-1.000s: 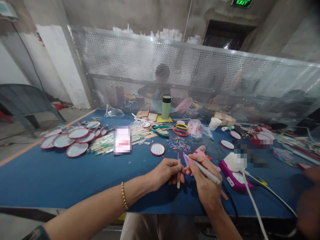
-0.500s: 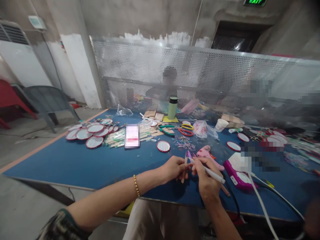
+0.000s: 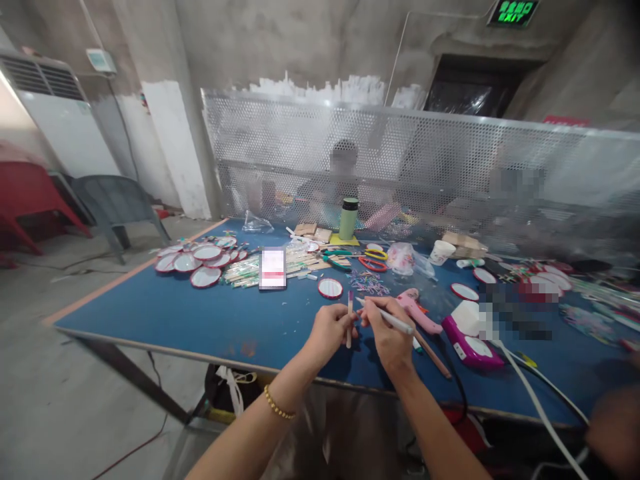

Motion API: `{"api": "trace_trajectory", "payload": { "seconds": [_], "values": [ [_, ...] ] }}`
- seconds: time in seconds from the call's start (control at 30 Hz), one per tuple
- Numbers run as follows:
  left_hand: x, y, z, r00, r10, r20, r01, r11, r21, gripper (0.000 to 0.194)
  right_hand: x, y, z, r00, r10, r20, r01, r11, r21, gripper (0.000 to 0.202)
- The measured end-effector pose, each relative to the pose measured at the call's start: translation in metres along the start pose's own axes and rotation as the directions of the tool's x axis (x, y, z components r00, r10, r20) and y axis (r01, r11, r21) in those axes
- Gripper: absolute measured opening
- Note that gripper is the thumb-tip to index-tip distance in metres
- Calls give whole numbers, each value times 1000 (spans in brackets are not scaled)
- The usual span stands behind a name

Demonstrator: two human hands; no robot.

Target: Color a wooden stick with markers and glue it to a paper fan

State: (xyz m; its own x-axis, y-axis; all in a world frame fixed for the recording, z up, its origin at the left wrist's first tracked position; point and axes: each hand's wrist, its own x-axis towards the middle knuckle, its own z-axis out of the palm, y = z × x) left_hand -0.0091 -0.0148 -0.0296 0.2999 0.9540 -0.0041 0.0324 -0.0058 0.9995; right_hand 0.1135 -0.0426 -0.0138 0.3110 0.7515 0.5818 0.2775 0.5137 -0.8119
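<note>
My left hand (image 3: 330,330) pinches a thin flat wooden stick (image 3: 350,311) upright, its top end purple. My right hand (image 3: 393,341) is closed around a white marker pen (image 3: 397,322), held like a writing pen, with its tip pointing left close to the stick's upper part. I cannot tell whether the tip touches the stick. Just beyond my hands lie a round white disc with a red rim (image 3: 331,288) and a scatter of small coloured pieces (image 3: 367,283). A pink glue gun (image 3: 421,313) rests right of my right hand.
Red-rimmed discs (image 3: 206,277) are heaped at the left, beside many sticks (image 3: 240,273) and a phone (image 3: 273,269). Pliers (image 3: 336,259), a green bottle (image 3: 349,220) and a paper cup (image 3: 442,251) stand or lie farther back. A purple-and-white power strip (image 3: 473,343) with cables is at the right.
Both hands have shifted left in view, the stick still in my left and the marker in my right. The marker tip and the stick now appear farther apart. The camera view has turned slightly.
</note>
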Motion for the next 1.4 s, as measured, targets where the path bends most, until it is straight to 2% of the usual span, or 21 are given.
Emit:
{"api": "trace_trajectory", "payload": {
  "seconds": [0.13, 0.23, 0.37, 0.5, 0.6, 0.77, 1.1, 1.4],
  "values": [
    [-5, -6, 5, 997, 56, -46, -55, 998, 9, 28, -10, 0, -5, 1000, -12, 16, 13, 999, -36, 18],
    [-6, -8, 8, 998, 58, -15, -58, 998, 0, 24, -12, 1, -9, 1000, 18, 0, -18, 1000, -3, 17],
    [-6, -9, 8, 998, 55, 27, -55, 998, -22, 26, -11, 1, -7, 1000, -2, 20, 2, 1000, -19, 16],
    [-9, -8, 4, 995, 49, 85, -41, 995, -93, 25, -13, 0, -5, 998, -54, -20, 51, 993, -103, 16],
    [-12, -5, 2, 989, 58, 133, -43, 993, -113, 25, -15, -2, -5, 993, -122, 1, 119, 971, -207, 16],
    [-15, -1, 0, 989, 91, 117, -85, 995, -54, 25, -16, 0, -6, 987, -156, 26, 157, 952, -263, 17],
    [-21, 4, -3, 984, 88, 156, -84, 996, -32, 28, -17, -3, -6, 990, -141, 30, 144, 955, -259, 18],
    [-21, 2, -3, 980, 119, 160, -120, 993, -3, 27, -17, -5, -6, 979, -188, 73, 200, 947, -251, 18]
  ]
}}
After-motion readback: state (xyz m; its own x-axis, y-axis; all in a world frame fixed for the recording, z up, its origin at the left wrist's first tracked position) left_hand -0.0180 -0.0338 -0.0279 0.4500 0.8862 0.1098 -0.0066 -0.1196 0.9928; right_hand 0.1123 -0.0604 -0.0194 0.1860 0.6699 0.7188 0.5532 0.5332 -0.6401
